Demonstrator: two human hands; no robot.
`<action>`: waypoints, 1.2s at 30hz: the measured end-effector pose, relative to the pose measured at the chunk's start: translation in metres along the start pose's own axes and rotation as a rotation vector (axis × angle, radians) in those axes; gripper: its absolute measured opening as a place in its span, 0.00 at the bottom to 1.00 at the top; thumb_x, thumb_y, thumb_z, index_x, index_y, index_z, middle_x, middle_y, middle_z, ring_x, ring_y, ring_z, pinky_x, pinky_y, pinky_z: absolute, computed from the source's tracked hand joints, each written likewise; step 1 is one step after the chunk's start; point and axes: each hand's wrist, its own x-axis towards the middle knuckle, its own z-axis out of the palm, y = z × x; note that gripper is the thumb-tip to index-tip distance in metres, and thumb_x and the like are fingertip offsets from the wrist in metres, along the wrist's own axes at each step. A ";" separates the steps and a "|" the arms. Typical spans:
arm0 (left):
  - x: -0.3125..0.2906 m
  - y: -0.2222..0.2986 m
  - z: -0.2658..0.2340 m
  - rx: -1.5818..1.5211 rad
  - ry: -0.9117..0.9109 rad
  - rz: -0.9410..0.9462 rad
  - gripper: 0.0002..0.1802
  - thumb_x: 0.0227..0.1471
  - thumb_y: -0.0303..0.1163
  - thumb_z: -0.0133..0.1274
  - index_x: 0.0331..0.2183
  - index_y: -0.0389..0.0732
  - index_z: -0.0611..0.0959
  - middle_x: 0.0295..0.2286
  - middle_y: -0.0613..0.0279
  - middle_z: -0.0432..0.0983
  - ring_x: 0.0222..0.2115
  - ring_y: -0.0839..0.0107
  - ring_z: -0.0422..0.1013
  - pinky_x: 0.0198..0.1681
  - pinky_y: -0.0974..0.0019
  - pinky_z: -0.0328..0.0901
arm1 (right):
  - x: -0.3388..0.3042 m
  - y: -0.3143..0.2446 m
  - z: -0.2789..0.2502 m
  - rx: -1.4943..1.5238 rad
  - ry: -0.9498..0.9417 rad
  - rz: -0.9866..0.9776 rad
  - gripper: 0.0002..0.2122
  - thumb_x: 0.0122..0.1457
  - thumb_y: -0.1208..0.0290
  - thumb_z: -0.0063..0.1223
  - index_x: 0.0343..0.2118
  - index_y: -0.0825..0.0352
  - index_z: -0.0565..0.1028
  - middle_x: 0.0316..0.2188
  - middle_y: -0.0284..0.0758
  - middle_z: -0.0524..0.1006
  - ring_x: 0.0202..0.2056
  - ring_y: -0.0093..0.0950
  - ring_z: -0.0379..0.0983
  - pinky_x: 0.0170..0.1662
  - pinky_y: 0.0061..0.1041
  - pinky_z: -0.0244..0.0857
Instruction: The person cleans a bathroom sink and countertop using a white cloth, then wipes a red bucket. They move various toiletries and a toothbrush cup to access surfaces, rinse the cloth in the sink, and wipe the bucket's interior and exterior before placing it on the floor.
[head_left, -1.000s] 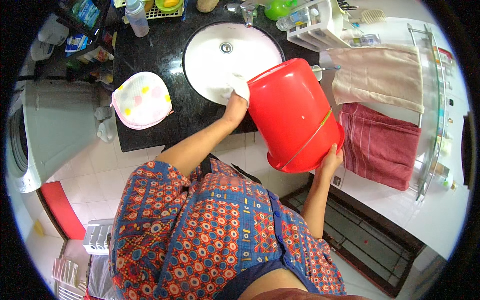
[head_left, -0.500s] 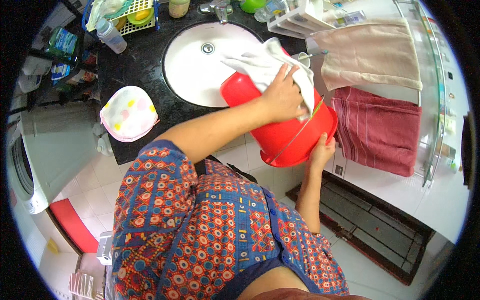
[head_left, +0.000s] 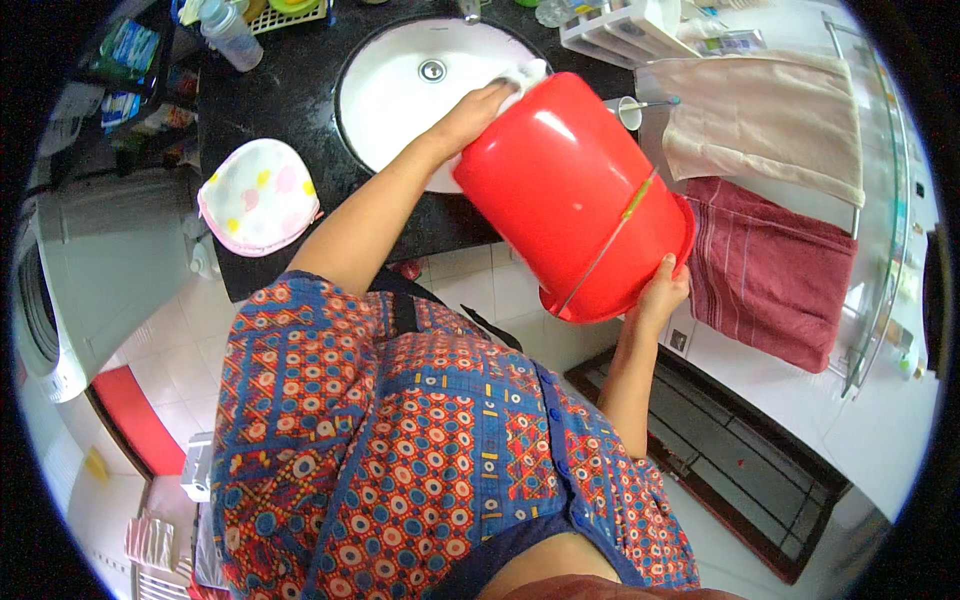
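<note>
A red bucket (head_left: 565, 190) is tilted on its side over the front edge of the counter, its base toward the sink and its rim toward me. My right hand (head_left: 660, 292) grips the rim at the lower right, thumb on the outer side. My left hand (head_left: 478, 112) presses a white cloth (head_left: 522, 80) against the base end of the bucket; its fingers are partly hidden behind the cloth and the bucket. The bucket's thin wire handle with a green grip (head_left: 628, 210) lies across its side. Behind it is the white oval sink (head_left: 385, 110).
A round white pouch with pink and yellow dots (head_left: 258, 197) lies on the black counter (head_left: 285, 110) at left. A bottle (head_left: 230, 38) stands behind it. On the right hang a cream towel (head_left: 760, 120) and a maroon towel (head_left: 770, 270). A cup with a toothbrush (head_left: 626, 113) is beside the bucket.
My left hand with the cloth has moved from the bucket's upper side to its base end, toward the sink. The bucket has turned, showing more of its side; my right hand still holds the rim.
</note>
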 end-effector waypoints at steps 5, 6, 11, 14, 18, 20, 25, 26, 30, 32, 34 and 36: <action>-0.044 -0.050 -0.058 -0.856 0.174 -0.554 0.21 0.59 0.39 0.40 0.48 0.34 0.72 0.39 0.53 0.76 0.37 0.65 0.75 0.32 0.69 0.69 | 0.008 -0.005 0.000 -0.020 -0.016 0.074 0.11 0.62 0.74 0.40 0.44 0.73 0.70 0.39 0.38 0.75 0.35 0.27 0.73 0.41 0.27 0.67; -0.053 -0.052 -0.066 -0.990 0.263 -0.597 0.21 0.59 0.38 0.41 0.48 0.34 0.72 0.39 0.53 0.76 0.36 0.65 0.75 0.30 0.70 0.69 | 0.008 -0.001 -0.001 -0.018 -0.018 0.071 0.11 0.62 0.74 0.40 0.44 0.73 0.70 0.39 0.38 0.75 0.35 0.27 0.73 0.41 0.27 0.67; -0.073 -0.079 -0.089 -1.181 0.261 -0.456 0.26 0.58 0.40 0.40 0.53 0.32 0.66 0.50 0.47 0.68 0.49 0.55 0.67 0.53 0.54 0.62 | 0.008 -0.003 0.002 0.040 -0.043 0.057 0.11 0.62 0.74 0.41 0.43 0.73 0.71 0.38 0.38 0.76 0.34 0.26 0.73 0.41 0.26 0.66; -0.075 -0.008 -0.081 -1.330 0.267 -0.478 0.28 0.57 0.44 0.45 0.52 0.34 0.68 0.49 0.50 0.69 0.51 0.60 0.66 0.56 0.56 0.58 | 0.004 0.004 -0.002 0.011 -0.006 0.041 0.11 0.61 0.74 0.41 0.43 0.73 0.71 0.37 0.38 0.76 0.34 0.26 0.72 0.41 0.26 0.66; -0.059 0.042 -0.061 -1.366 0.044 -0.279 0.28 0.55 0.44 0.50 0.52 0.36 0.69 0.49 0.54 0.69 0.51 0.60 0.65 0.57 0.54 0.57 | 0.008 0.006 -0.003 -0.013 -0.007 -0.026 0.10 0.61 0.75 0.42 0.42 0.73 0.71 0.37 0.37 0.76 0.34 0.26 0.72 0.41 0.26 0.66; -0.047 0.093 -0.037 -1.320 -0.050 -0.209 0.27 0.54 0.43 0.52 0.51 0.37 0.70 0.48 0.56 0.70 0.51 0.61 0.66 0.57 0.54 0.58 | 0.011 0.011 -0.006 0.002 0.019 0.006 0.10 0.60 0.75 0.43 0.41 0.73 0.72 0.36 0.37 0.76 0.34 0.26 0.71 0.41 0.26 0.65; -0.029 0.210 0.042 -1.376 -0.314 -0.191 0.21 0.53 0.37 0.52 0.47 0.37 0.74 0.44 0.58 0.74 0.46 0.63 0.70 0.54 0.56 0.60 | 0.009 0.001 0.009 0.057 0.044 0.015 0.08 0.60 0.74 0.43 0.37 0.73 0.73 0.33 0.36 0.76 0.33 0.26 0.71 0.39 0.27 0.66; -0.028 0.221 0.055 -1.392 -0.345 -0.209 0.22 0.53 0.38 0.52 0.47 0.36 0.74 0.45 0.58 0.74 0.46 0.61 0.70 0.55 0.54 0.59 | 0.008 -0.003 0.011 0.028 0.049 0.007 0.08 0.60 0.74 0.44 0.37 0.73 0.73 0.32 0.36 0.76 0.32 0.25 0.71 0.39 0.27 0.66; -0.028 0.150 0.043 -0.520 -0.246 -0.234 0.24 0.53 0.39 0.53 0.47 0.34 0.73 0.42 0.55 0.75 0.39 0.59 0.72 0.53 0.58 0.61 | 0.000 -0.006 0.005 -0.031 0.085 -0.009 0.08 0.60 0.73 0.45 0.36 0.73 0.72 0.30 0.37 0.76 0.31 0.25 0.71 0.38 0.27 0.66; -0.046 0.102 0.006 0.527 0.022 -0.094 0.26 0.51 0.39 0.55 0.47 0.31 0.71 0.43 0.47 0.72 0.45 0.55 0.69 0.53 0.57 0.59 | -0.001 -0.001 0.010 -0.067 0.123 -0.017 0.07 0.60 0.73 0.46 0.35 0.72 0.72 0.30 0.37 0.76 0.31 0.25 0.71 0.38 0.27 0.66; -0.053 0.103 -0.001 0.849 0.094 0.286 0.30 0.49 0.40 0.57 0.48 0.30 0.70 0.47 0.44 0.68 0.50 0.51 0.63 0.55 0.55 0.56 | -0.007 -0.017 0.010 -0.050 0.122 -0.023 0.07 0.60 0.73 0.46 0.34 0.72 0.72 0.29 0.37 0.76 0.31 0.26 0.71 0.38 0.28 0.66; -0.054 0.114 0.009 1.027 0.058 0.543 0.34 0.48 0.44 0.57 0.50 0.31 0.69 0.50 0.43 0.65 0.54 0.47 0.57 0.57 0.51 0.52 | -0.008 -0.019 0.008 -0.006 0.099 0.026 0.06 0.59 0.74 0.47 0.34 0.72 0.72 0.29 0.38 0.76 0.31 0.25 0.71 0.38 0.28 0.66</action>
